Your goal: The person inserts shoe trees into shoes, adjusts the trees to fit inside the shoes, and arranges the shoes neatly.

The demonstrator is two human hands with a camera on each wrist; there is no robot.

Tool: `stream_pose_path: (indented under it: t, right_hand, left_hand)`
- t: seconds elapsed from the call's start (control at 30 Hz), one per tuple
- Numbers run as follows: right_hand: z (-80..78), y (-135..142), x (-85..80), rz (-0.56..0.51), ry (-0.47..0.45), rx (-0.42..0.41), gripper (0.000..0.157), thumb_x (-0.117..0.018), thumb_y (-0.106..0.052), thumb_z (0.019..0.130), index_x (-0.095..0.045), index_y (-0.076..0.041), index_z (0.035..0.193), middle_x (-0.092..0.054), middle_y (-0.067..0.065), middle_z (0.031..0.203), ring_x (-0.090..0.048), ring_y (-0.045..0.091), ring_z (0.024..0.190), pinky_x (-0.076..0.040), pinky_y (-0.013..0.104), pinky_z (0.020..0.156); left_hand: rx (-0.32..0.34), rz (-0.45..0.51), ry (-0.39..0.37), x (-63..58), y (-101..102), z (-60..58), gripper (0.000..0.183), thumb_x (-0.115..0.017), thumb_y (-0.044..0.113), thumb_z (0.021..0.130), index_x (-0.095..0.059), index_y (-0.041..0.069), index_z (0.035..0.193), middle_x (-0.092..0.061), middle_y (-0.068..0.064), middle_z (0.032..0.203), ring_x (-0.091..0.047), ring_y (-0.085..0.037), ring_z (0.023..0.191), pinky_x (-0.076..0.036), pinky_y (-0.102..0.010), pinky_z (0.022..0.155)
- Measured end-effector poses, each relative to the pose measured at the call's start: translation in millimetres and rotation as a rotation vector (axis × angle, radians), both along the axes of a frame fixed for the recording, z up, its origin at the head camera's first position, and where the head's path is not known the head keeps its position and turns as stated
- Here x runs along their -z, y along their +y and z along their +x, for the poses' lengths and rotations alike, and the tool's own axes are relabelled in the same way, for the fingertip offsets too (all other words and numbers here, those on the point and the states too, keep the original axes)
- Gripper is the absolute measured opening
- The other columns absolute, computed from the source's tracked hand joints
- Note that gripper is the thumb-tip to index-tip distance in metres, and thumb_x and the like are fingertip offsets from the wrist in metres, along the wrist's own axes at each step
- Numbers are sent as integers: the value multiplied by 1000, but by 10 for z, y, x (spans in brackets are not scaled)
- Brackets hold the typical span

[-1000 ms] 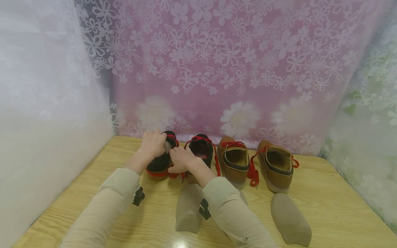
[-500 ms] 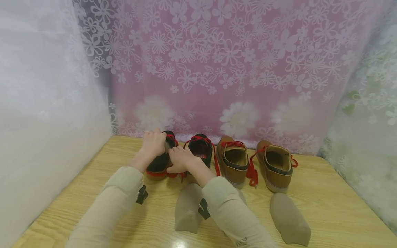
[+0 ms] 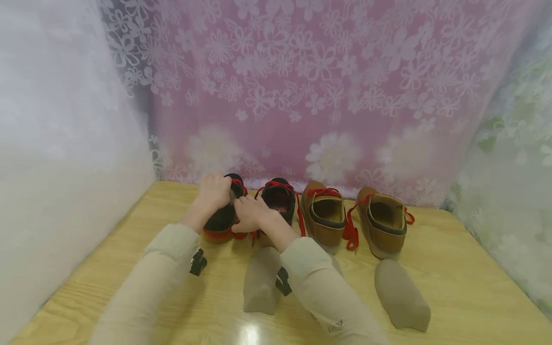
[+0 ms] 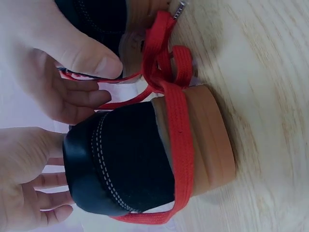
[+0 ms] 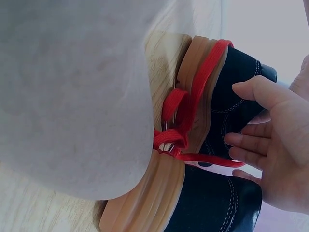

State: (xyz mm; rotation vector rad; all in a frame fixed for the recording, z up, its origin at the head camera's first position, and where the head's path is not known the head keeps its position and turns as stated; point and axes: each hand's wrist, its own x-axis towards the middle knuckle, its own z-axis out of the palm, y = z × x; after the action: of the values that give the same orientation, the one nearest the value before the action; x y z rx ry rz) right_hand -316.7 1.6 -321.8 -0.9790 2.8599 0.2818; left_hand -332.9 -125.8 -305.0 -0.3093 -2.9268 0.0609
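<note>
At the left end of a row of shoes stands a black shoe (image 3: 220,219) with an orange-tan sole and red laces. My left hand (image 3: 214,192) is over its opening, and in the left wrist view the fingers (image 4: 50,181) reach behind the heel collar. What they hold inside is hidden; I cannot tell. My right hand (image 3: 252,213) lies along this shoe's right side, thumb and fingertips (image 5: 236,140) spread against the upper. A red lace (image 4: 178,135) wraps the heel and is tangled between this shoe and a second black shoe (image 3: 278,194) close to its right.
Two brown shoes (image 3: 329,235) with red laces stand further right. Grey-brown shoe inserts (image 3: 263,282) lie on the wooden table (image 3: 224,316) in front, one partly under my right forearm. A pink floral curtain (image 3: 276,96) hangs right behind the shoes.
Both hands stay at the leftmost black shoe with little visible movement. The whole scene sits slightly higher in the head view now.
</note>
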Motion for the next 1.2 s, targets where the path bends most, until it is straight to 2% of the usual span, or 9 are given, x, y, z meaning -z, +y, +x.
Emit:
stream_pose_path:
  t: [0.13, 0.23, 0.6, 0.9, 1.0, 1.2]
  right_hand:
    - [-10, 12, -13, -15, -4, -1, 62, -59, -47, 85, -43, -8, 131, -46, 7, 132, -39, 25, 123, -24, 50, 104]
    - [0, 12, 4, -23, -15, -3, 62, -60, -47, 85, -44, -8, 131, -47, 7, 130, -40, 25, 122, -23, 51, 104]
    - [-9, 3, 42, -9, 23, 2, 58, -61, -49, 84, -48, -10, 125, -50, 6, 126, -43, 24, 119, -26, 49, 102]
    - [9, 6, 8, -5, 13, 6, 61, -60, -49, 84, -46, -9, 129, -48, 8, 130, -41, 25, 122, -26, 49, 102]
    - [9, 3, 3, -4, 9, 13, 61, -60, -48, 84, -46, -10, 130, -48, 7, 131, -41, 24, 123, -25, 49, 103]
    - [14, -3, 9, -9, 7, 10, 61, -61, -48, 84, -46, -10, 129, -49, 7, 129, -42, 24, 121, -28, 48, 101]
  left_hand:
    - [-13, 42, -29, -49, -20, -3, 21, -59, 13, 86, -64, 4, 104, -56, -17, 97, -56, -38, 92, -42, -52, 83]
    - [-21, 50, -32, -38, -30, 3, 15, -57, 12, 87, -66, 6, 98, -57, -15, 95, -56, -37, 92, -42, -53, 82]
    - [32, 28, 81, -4, -32, 16, 7, -59, 7, 83, -65, 4, 80, -59, -16, 83, -59, -37, 78, -46, -50, 70]
    - [60, 36, 107, -30, -27, 15, 12, -61, 5, 81, -61, 5, 70, -59, -13, 75, -60, -32, 69, -47, -45, 63]
    - [59, 51, 108, -39, -8, 20, 10, -62, 5, 81, -63, 5, 71, -61, -13, 76, -60, -33, 70, -48, -46, 65]
    - [41, 43, 80, -11, 25, 4, 8, -64, 10, 83, -69, 4, 83, -65, -17, 85, -60, -38, 79, -45, -52, 77]
